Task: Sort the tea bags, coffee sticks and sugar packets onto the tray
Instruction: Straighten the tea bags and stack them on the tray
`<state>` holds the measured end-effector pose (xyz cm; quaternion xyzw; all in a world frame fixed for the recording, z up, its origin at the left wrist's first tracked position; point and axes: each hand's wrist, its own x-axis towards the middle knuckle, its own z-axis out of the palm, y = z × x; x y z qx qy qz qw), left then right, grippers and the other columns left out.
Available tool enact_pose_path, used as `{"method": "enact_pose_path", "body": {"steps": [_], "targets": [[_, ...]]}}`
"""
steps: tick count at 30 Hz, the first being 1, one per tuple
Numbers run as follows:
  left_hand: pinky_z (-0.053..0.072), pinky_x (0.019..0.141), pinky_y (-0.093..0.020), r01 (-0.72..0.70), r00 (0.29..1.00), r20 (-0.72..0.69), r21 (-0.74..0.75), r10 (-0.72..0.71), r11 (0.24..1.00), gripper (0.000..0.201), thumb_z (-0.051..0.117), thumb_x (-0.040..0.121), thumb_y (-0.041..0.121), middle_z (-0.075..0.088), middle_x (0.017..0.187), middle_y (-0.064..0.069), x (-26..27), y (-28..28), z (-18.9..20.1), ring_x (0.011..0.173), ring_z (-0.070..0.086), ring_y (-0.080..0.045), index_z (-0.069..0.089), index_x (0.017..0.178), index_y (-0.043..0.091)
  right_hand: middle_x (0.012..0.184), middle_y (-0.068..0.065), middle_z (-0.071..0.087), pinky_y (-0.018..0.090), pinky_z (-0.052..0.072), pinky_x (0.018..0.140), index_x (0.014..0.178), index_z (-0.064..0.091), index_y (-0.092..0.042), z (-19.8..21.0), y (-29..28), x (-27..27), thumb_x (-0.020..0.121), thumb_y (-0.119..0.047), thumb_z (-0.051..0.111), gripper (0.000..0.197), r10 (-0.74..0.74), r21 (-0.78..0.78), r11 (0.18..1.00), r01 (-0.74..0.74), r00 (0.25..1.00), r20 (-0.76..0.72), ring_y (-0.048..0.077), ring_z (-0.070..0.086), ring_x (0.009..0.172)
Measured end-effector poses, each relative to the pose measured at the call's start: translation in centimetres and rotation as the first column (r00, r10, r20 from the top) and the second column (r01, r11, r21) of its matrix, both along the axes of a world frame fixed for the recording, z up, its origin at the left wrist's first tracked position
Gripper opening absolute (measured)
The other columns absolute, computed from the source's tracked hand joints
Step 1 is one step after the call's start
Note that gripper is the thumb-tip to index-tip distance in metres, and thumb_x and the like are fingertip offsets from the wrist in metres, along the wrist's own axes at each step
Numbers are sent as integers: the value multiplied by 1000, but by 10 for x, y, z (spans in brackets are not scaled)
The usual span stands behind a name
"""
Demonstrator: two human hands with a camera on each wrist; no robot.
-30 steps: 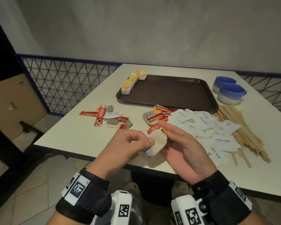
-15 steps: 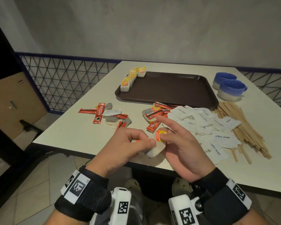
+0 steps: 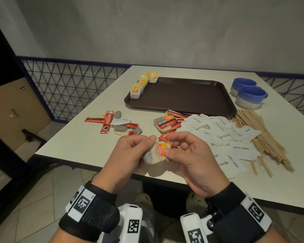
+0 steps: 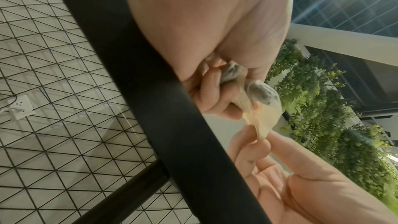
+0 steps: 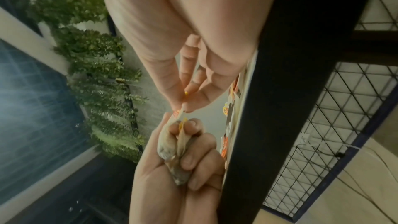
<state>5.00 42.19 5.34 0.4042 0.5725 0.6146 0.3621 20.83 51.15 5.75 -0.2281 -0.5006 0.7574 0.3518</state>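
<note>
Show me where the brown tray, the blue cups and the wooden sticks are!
Dark brown plastic tray [image 3: 186, 95], head view, its bare middle.
Two blue and white ceramic cups [image 3: 249, 94], head view, the nearer cup's blue side.
Pale wooden stirring sticks [image 3: 268, 144], head view, middle of the pile.

The desk [image 3: 88, 142] is viewed from above and behind by the head camera, directed forward and down over both wrists. Each wrist camera is positioned close beneath the desk edge and directed upward along the palm toward the fingers [image 4: 217, 98]. The held tea bag [image 3: 154, 156] is shared by all three views.
</note>
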Motion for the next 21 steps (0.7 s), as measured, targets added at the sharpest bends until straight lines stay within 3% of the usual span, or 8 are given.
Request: {"method": "enact_pose_path", "body": {"steps": [2, 5, 10, 14, 17, 19, 21], "targets": [[42, 78, -46, -16, 1000, 0, -3, 16, 1000, 38, 68, 89, 48, 71, 88, -25, 1, 0, 2, 82, 58, -30, 81, 81, 12, 99, 33, 63, 35, 59, 71, 103, 70, 0, 1, -2, 1, 77, 13, 74, 29, 1, 41, 999, -2, 1000, 26, 34, 62, 82], [43, 77, -45, -30, 1000, 6, -20, 30, 999, 34, 72, 90, 46, 72, 82, -14, 3, 0, 3, 81, 60, -28, 82, 79, 16, 104, 36, 63, 27, 57, 63, 106, 68, 4, 2, -3, 1, 77, 12, 75, 30, 3, 65, 998, -6, 999, 47, 32, 61, 80], [42, 69, -37, -44, 999, 17, 0, 44, 999, 35, 67, 84, 47, 68, 73, -6, 4, -1, 5, 73, 57, -19, 80, 73, 17, 101, 29, 72, 30, 58, 69, 110, 68, -1, 3, -1, 0, 77, 8, 75, 34, 47, 24, 999, -48, 997, 63, 29, 69, 86], [38, 68, -35, -57, 998, -14, 20, 58, 998, 35, 66, 86, 47, 66, 71, -2, 6, -1, 4, 72, 54, -15, 78, 70, 18, 93, 22, 72, 37, 56, 74, 106, 69, -3, 5, -3, 0, 82, 11, 70, 27, 13, -3, 1000, -13, 1000, 16, 28, 67, 83], [32, 55, -24, -150, 988, -29, 55, 152, 987, 35, 65, 86, 45, 55, 60, 9, 7, 0, 5, 57, 44, -7, 71, 59, 24, 90, 18, 73, 37, 60, 62, 109, 66, -4, 7, -3, 2, 86, 14, 64, 30, -25, -55, 998, 23, 999, -46, 25, 70, 80], [32, 48, -19, -203, 979, 49, 103, 199, 974, 31, 70, 83, 41, 55, 63, 3, 6, 0, 3, 54, 41, -9, 71, 60, 21, 89, 16, 73, 37, 60, 62, 110, 66, -7, 7, -2, 2, 87, 15, 62, 32, -51, -69, 997, 47, 997, -58, 22, 71, 80], [33, 46, -19, -232, 971, 99, 141, 220, 962, 25, 81, 82, 33, 59, 69, -4, 4, -1, 1, 52, 40, -12, 74, 64, 16, 88, 12, 73, 35, 57, 71, 109, 67, -11, 6, -1, 1, 87, 13, 63, 33, -72, -53, 996, 70, 997, -33, 17, 70, 79]]}}
